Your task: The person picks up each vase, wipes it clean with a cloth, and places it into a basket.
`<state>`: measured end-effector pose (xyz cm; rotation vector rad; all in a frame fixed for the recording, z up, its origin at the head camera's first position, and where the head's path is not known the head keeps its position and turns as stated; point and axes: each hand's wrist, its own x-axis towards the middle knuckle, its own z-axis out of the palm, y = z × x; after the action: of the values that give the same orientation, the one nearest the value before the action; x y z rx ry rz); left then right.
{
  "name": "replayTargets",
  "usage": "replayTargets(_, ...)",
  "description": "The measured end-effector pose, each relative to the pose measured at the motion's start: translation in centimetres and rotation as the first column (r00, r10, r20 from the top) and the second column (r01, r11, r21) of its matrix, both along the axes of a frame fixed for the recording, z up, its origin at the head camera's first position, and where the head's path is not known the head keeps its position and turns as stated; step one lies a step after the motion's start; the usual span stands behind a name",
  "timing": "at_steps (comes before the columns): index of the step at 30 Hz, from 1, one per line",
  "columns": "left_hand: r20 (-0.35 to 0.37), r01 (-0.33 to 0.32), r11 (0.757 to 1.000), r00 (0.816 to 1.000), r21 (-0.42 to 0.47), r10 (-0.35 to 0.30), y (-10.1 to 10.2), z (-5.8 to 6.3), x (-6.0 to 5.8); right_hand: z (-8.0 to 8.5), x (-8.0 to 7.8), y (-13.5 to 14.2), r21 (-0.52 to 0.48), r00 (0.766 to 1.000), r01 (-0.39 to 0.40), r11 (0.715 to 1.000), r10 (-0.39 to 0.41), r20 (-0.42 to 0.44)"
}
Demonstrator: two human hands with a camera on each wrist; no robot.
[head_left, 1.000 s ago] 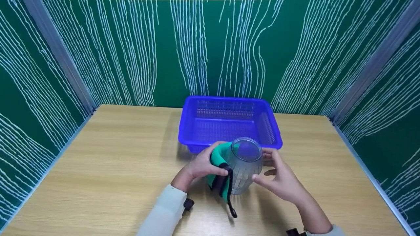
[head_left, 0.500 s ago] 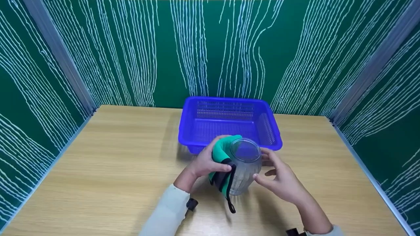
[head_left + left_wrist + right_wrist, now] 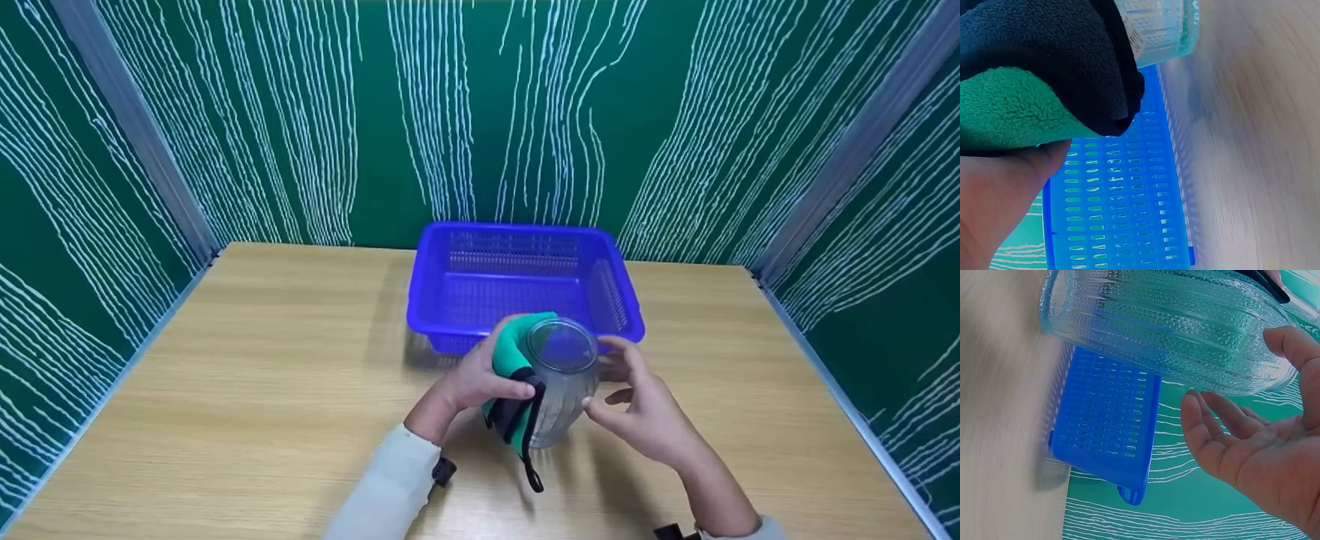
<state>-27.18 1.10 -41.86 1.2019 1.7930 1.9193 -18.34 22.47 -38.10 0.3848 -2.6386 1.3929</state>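
Note:
A clear ribbed glass vase (image 3: 564, 401) stands mouth upward just in front of the basket, leaning slightly; whether its base touches the table cannot be told. My left hand (image 3: 476, 379) grips a green and dark grey cloth (image 3: 511, 352), thumb on the near side, and the cloth lies against the vase's left side. A black loop (image 3: 534, 480) hangs from the cloth's lower corner. On the vase's other side, my right hand (image 3: 654, 420) holds it lightly between thumb and curved fingers. The right wrist view shows the thumb (image 3: 1283, 340) against the glass near the mouth.
A blue perforated plastic basket (image 3: 457, 331) is behind the vase, near the table's back edge. Wood-grain table (image 3: 262, 390) extends to both sides. Green panels (image 3: 495, 112) with white lines wall in the back and sides.
My left hand and the cloth have shifted slightly right along the vase, the cloth edge first rising and then dropping a little. The right hand and vase have stayed nearly still.

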Motion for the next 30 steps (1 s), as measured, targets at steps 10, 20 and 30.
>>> replayTargets(10,-0.074,-0.034,0.998,0.997,-0.056,0.03,0.2,-1.7,-0.9,-0.8,-0.3,0.4,-0.025,0.998,0.024,0.999,-0.023,0.053)
replayTargets(20,-0.12,-0.124,0.965,0.988,-0.231,0.099,-0.5,-0.9,-0.3,-2.4,-1.5,1.4,-0.04,0.997,0.02,0.999,-0.017,0.074)
replayTargets(30,-0.219,-0.26,0.871,0.959,-0.418,0.182,0.1,-4.5,-1.7,-2.5,-1.6,1.7,-0.022,0.998,0.02,1.0,-0.019,0.067)
